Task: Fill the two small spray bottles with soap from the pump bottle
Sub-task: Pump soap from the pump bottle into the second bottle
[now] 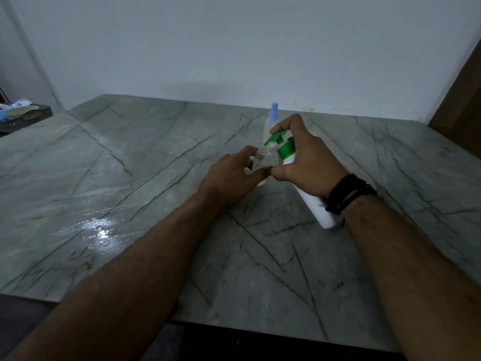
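Observation:
My right hand (304, 157) grips a white pump bottle (316, 204) with a green pump head (276, 138), tilted so that its nozzle points at the open neck of a small clear spray bottle (261, 158). One finger lies on top of the pump head. My left hand (234, 175) holds that small uncapped bottle upright on the grey marble table (130, 178). Just behind them stands a second small clear spray bottle (270, 121), with its pale blue cap on.
A wet, shiny patch (100, 229) lies on the table at the near left. A dark box with cloths and papers (20, 113) sits off the table's far left corner. A white wall runs behind, and brown wood (463, 100) stands at the far right.

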